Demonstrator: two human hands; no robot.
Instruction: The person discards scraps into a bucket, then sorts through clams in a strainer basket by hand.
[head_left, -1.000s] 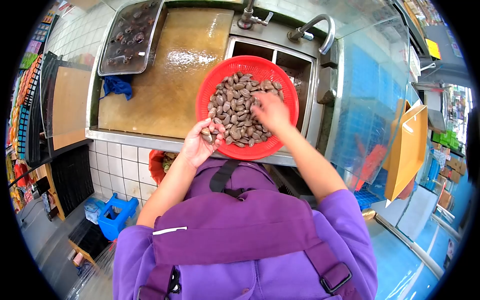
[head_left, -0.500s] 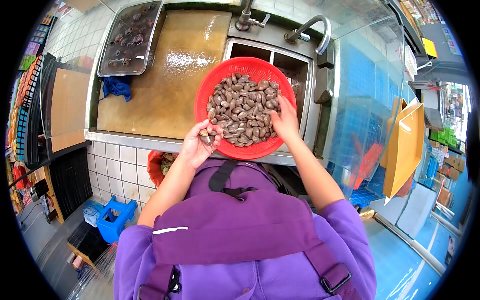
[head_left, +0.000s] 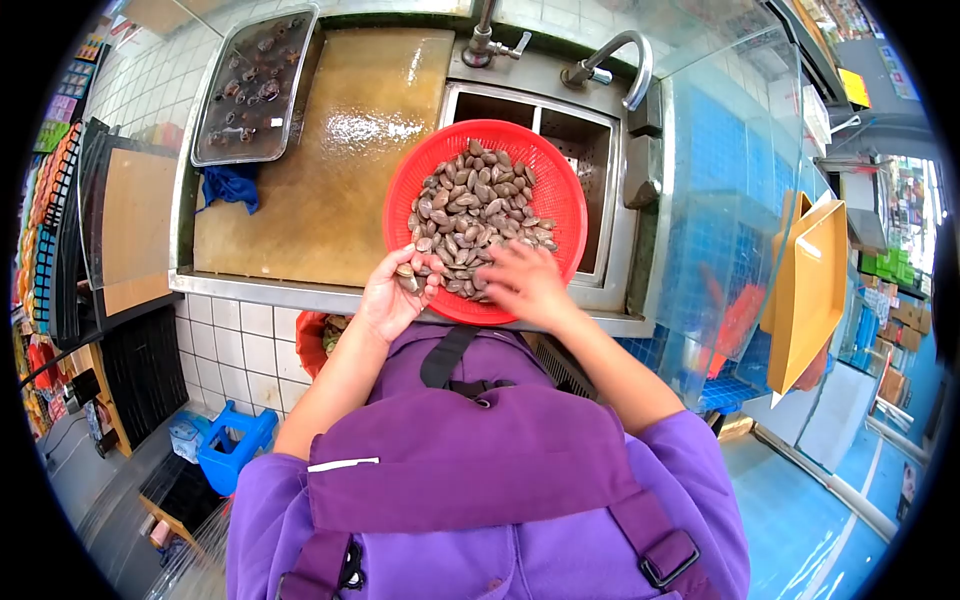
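A round red basket holds a heap of brown clams and sits over the sink's front edge. At the basket's lower left rim, my left hand is curled, palm up, around a few clams. My right hand lies over the lower right part of the heap with its fingers spread. Its fingertips are slightly blurred and are at the clams; nothing shows gripped in them.
Left of the basket lies a shallow basin of brownish water, with a clear tray of dark shellfish and a blue cloth. Behind stand a curved faucet and a metal tap. A glass panel rises at right.
My right hand has moved from the basket's right side down and left over the clams. The heap has shifted away from the upper right. My left hand still holds its clams.
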